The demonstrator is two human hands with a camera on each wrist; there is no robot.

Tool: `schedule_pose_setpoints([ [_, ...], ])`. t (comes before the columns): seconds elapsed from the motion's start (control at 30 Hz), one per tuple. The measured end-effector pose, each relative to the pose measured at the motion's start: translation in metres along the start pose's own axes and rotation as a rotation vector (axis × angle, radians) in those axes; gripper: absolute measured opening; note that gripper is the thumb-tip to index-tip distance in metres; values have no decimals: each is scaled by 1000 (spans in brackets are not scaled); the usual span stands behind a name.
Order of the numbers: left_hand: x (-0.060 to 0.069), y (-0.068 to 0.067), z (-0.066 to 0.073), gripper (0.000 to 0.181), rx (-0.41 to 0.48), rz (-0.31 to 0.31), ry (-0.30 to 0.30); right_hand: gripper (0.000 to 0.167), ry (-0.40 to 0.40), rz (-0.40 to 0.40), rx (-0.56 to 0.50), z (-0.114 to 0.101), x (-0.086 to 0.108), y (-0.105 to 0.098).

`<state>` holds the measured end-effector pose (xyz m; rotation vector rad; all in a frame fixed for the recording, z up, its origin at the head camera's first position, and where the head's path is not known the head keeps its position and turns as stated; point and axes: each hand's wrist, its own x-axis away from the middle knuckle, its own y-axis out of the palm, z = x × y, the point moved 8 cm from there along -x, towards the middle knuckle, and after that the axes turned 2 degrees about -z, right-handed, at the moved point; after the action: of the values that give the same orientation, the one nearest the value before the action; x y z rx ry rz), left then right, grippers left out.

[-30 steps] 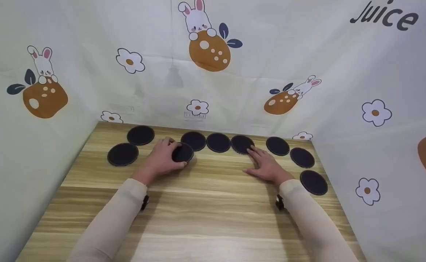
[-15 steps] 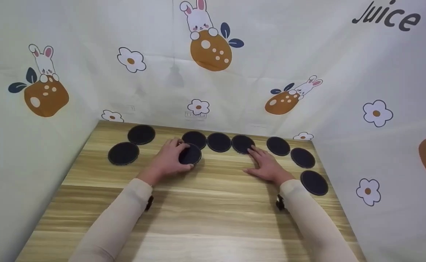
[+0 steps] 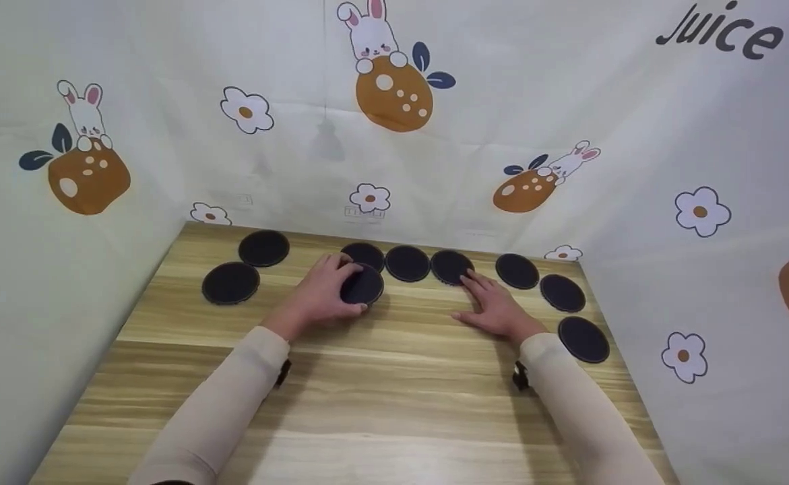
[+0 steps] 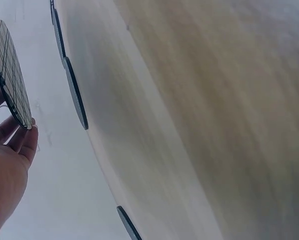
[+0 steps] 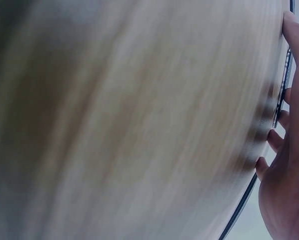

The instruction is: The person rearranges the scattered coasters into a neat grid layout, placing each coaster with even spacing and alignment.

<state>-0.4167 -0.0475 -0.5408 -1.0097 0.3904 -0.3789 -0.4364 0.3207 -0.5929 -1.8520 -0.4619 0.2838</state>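
The left hand (image 3: 325, 289) holds a round black disc (image 3: 362, 285) by its edge between thumb and fingers, above the table. In the left wrist view the disc's patterned light underside (image 4: 12, 75) shows, with the left hand (image 4: 9, 165) around its edge. Behind it, a black disc (image 3: 365, 254) is partly covered in the head view; a middle disc (image 3: 407, 263) lies beside it. The right hand (image 3: 495, 306) has its fingertips on the near edge of another disc (image 3: 453, 267), its thumb spread out toward the left.
On the wooden table (image 3: 367, 404), two more discs lie at the back left, an upper one (image 3: 264, 248) and a lower one (image 3: 231, 283). Three lie at the right: one (image 3: 517, 271), another (image 3: 562, 293) and a nearer one (image 3: 583, 339). A printed cloth (image 3: 286, 162) surrounds the table's back and sides.
The left hand has moved to the right with its disc, which now overlaps the view of the disc behind it more. The right hand has stayed in place.
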Motion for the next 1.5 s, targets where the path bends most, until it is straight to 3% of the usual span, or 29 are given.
schedule_pose_setpoints([
  [0.3,-2,-1,7,86,-16,12,52,98,-10,-15,35,0,1,1],
  [0.67,-4,8,2,83,-20,-16,25,99,-54,28,13,-1,1,1],
  [1.07,-7,21,-10,80,-15,-55,-12,100,2,-16,30,2,0,3],
  [1.5,-8,23,-7,81,-30,-107,3,98,6,-24,24,-1,1,0],
])
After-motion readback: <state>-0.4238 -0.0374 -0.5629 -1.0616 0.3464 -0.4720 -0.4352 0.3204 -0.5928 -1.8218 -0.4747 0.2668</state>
